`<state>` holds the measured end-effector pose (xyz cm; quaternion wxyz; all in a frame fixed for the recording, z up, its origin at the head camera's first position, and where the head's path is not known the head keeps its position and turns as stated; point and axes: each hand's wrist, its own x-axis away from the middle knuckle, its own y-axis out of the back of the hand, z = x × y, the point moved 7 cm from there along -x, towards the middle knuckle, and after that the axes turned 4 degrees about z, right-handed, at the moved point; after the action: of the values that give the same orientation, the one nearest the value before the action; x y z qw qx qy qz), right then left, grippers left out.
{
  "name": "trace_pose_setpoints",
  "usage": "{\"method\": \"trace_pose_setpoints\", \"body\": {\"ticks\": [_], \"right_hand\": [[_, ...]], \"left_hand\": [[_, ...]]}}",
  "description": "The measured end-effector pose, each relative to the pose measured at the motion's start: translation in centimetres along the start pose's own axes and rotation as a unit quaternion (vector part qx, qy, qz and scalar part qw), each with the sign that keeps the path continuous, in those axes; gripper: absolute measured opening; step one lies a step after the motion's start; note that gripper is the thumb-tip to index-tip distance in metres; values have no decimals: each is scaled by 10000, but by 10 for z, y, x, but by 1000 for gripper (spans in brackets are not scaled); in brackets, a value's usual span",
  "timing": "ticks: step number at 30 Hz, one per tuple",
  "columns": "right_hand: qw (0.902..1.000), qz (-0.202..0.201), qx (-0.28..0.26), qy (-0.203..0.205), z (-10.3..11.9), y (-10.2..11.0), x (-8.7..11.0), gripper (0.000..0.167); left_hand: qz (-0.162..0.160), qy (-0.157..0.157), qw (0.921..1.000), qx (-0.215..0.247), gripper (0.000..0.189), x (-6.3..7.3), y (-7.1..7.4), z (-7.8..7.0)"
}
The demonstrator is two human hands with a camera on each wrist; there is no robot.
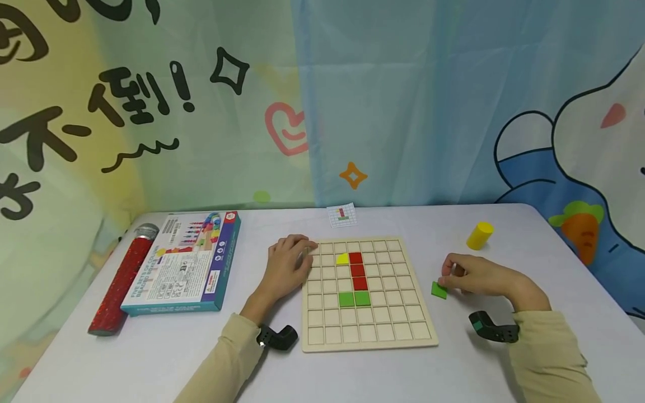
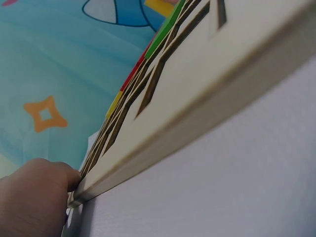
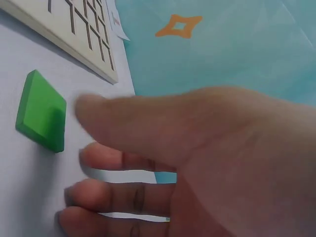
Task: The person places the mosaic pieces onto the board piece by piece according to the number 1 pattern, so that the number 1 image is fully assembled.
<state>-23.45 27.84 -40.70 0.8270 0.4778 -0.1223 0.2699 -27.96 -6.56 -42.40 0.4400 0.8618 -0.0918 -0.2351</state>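
Note:
A pale wooden grid board [image 1: 322, 336] lies on the table. On it sit a small yellow piece [image 1: 342, 258], a column of red square tiles [image 1: 358, 269] and two green square tiles [image 1: 354, 299] below them. My left hand [image 1: 288, 266] rests at the board's upper left corner, its fingertips touching the edge; in the left wrist view a bent digit [image 2: 54, 177] meets that corner. Right of the board, a loose green tile [image 1: 439, 290] lies by the thumb tip of my right hand [image 1: 476, 274]. The right wrist view shows a narrow gap between thumb and green tile [image 3: 42, 113], with the other fingers loosely bent.
A yellow cylinder [image 1: 480, 235] stands beyond my right hand. Behind the board lies a small pattern card [image 1: 341, 215]. On the left are a flat printed box [image 1: 181, 263] and a red tube [image 1: 123, 280] with a silvery end. A printed curtain [image 1: 403, 112] hangs behind the table.

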Motion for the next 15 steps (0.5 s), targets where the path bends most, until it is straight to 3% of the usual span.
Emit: {"method": "trace_pose_setpoints", "body": {"ticks": [6, 15], "right_hand": [[9997, 129, 7, 192, 9, -3, 1, 43], [9991, 114, 76, 411, 21, -7, -1, 42]], "left_hand": [[-12, -61, 10000, -6, 22, -2, 0, -1], [-40, -33, 10000, 21, 22, -2, 0, -1]]}}
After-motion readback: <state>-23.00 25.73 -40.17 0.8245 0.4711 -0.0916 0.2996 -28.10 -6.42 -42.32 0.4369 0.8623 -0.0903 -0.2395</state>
